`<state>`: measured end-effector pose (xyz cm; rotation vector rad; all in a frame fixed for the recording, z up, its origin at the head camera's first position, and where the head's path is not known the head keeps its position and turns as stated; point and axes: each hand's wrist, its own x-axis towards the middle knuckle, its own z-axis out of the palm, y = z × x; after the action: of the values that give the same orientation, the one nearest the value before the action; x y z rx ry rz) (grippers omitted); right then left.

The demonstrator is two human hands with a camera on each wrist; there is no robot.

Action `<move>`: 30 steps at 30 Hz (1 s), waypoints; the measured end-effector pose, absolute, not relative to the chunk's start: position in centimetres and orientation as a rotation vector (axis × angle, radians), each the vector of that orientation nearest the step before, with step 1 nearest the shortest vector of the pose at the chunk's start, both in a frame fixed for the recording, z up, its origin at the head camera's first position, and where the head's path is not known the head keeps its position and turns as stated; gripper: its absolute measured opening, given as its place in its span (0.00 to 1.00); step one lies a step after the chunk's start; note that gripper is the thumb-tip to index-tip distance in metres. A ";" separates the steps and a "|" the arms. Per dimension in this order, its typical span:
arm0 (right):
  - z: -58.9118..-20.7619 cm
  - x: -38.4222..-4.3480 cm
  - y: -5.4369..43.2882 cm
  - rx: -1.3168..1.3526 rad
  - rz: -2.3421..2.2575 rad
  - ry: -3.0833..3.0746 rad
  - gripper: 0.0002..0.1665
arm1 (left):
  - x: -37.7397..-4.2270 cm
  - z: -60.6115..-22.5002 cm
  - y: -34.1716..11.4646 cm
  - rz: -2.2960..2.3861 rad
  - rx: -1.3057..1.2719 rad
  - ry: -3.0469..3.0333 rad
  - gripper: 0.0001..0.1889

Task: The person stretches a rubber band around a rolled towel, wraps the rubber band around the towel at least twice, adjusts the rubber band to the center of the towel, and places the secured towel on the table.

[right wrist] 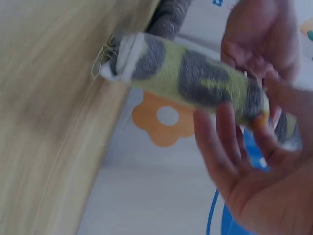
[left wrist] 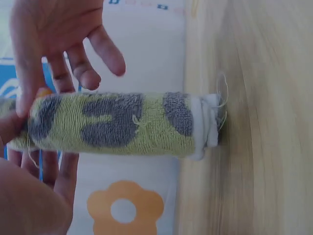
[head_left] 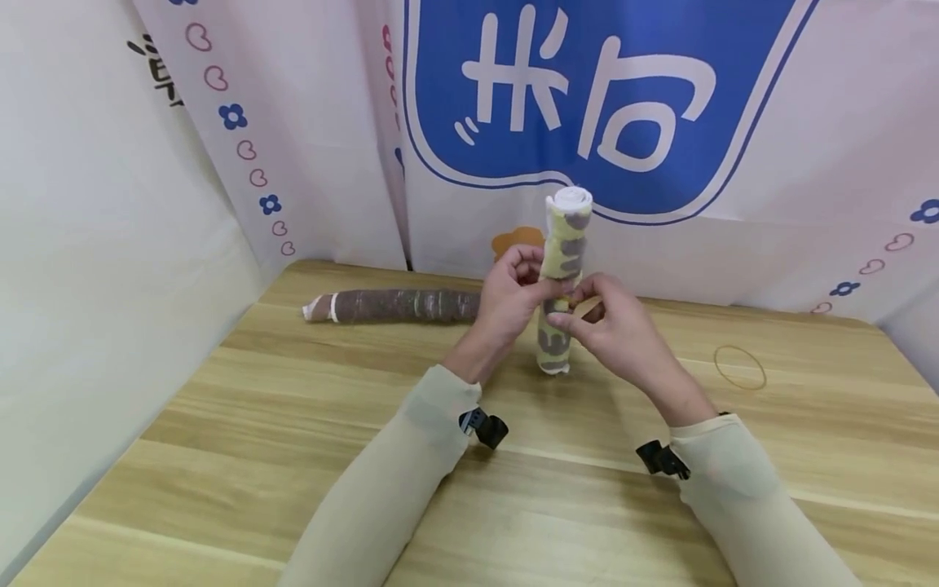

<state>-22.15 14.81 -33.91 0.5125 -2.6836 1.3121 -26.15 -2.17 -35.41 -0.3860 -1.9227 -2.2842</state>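
A rolled towel [head_left: 555, 341], yellow-green with grey patches and a white end, stands upright above the table. My left hand [head_left: 504, 292] grips it around the middle, thumb across the front and fingers behind. From the other side my right hand [head_left: 616, 330] has thumb and index finger at the roll's middle, pinching an orange-yellow rubber band [right wrist: 263, 119] against it; the other fingers are spread in the right wrist view. Most of this band is hidden by the fingers. Loose threads hang from the towel's lower end [left wrist: 208, 120].
Behind my left hand a dark brown rolled towel [head_left: 389, 306] lies lengthwise on the wooden table [head_left: 293, 456]. A thin yellow rubber band [head_left: 739, 367] lies flat at the right. A printed white cloth [head_left: 469, 204] hangs along the table's back edge.
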 end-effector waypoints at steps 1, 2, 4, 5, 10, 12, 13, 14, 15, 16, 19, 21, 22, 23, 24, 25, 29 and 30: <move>-33.9 -22.0 14.6 0.500 1.258 -2.674 0.20 | -26.1 -35.4 -2.0 -2.279 -0.360 -1.903 0.18; -34.1 -22.0 14.4 0.503 1.217 -2.649 0.19 | -26.0 -35.3 -1.9 -2.276 -0.336 -1.887 0.18; -34.4 -21.9 14.1 0.522 1.146 -2.584 0.15 | -25.9 -35.2 -1.7 -2.284 -0.294 -1.871 0.17; -34.6 -21.9 14.0 0.537 1.115 -2.549 0.14 | -25.8 -35.2 -1.7 -2.296 -0.275 -1.864 0.17; -35.2 -22.1 13.7 0.671 0.954 -2.408 0.11 | -25.9 -35.2 -2.0 -2.362 -0.210 -1.842 0.18; -35.3 -22.1 13.7 0.701 0.923 -2.387 0.10 | -26.0 -35.3 -2.2 -2.383 -0.205 -1.831 0.18; -35.3 -22.1 13.8 0.709 0.926 -2.384 0.09 | -26.1 -35.4 -2.3 -2.391 -0.208 -1.827 0.19; -35.3 -22.1 13.8 0.711 0.938 -2.385 0.08 | -26.2 -35.5 -2.4 -2.400 -0.217 -1.822 0.19; -35.3 -22.1 13.9 0.711 0.957 -2.388 0.07 | -26.3 -35.6 -2.5 -2.414 -0.227 -1.815 0.19; -35.3 -22.2 14.0 0.708 0.980 -2.391 0.06 | -26.5 -35.7 -2.6 -2.426 -0.237 -1.817 0.19; -35.2 -22.2 14.4 0.691 1.072 -2.404 0.04 | -26.9 -36.0 -3.1 -2.493 -0.295 -1.826 0.20; -35.1 -22.2 14.7 0.677 1.141 -2.416 0.03 | -27.1 -36.2 -3.5 -2.541 -0.346 -1.851 0.21; -35.0 -22.3 14.8 0.670 1.177 -2.423 0.03 | -27.1 -36.2 -3.7 -2.563 -0.378 -1.870 0.21; -34.9 -22.3 14.9 0.664 1.207 -2.431 0.03 | -27.2 -36.3 -3.9 -2.593 -0.410 -1.874 0.20; -34.9 -22.3 14.9 0.659 1.235 -2.439 0.03 | -27.3 -36.3 -4.1 -2.617 -0.440 -1.882 0.20; -34.8 -22.3 15.0 0.656 1.258 -2.447 0.03 | -27.3 -36.3 -4.2 -2.638 -0.473 -1.888 0.20; -34.4 -22.3 15.2 0.643 1.341 -2.481 0.06 | -27.5 -36.4 -4.8 -2.731 -0.617 -1.865 0.21; -34.3 -22.3 15.2 0.638 1.368 -2.486 0.07 | -27.6 -36.4 -4.9 -2.747 -0.652 -1.856 0.22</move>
<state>-22.31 15.22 -34.34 0.6380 -2.4856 1.3683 -27.58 -4.90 -36.41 -0.6521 -1.8562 -2.7474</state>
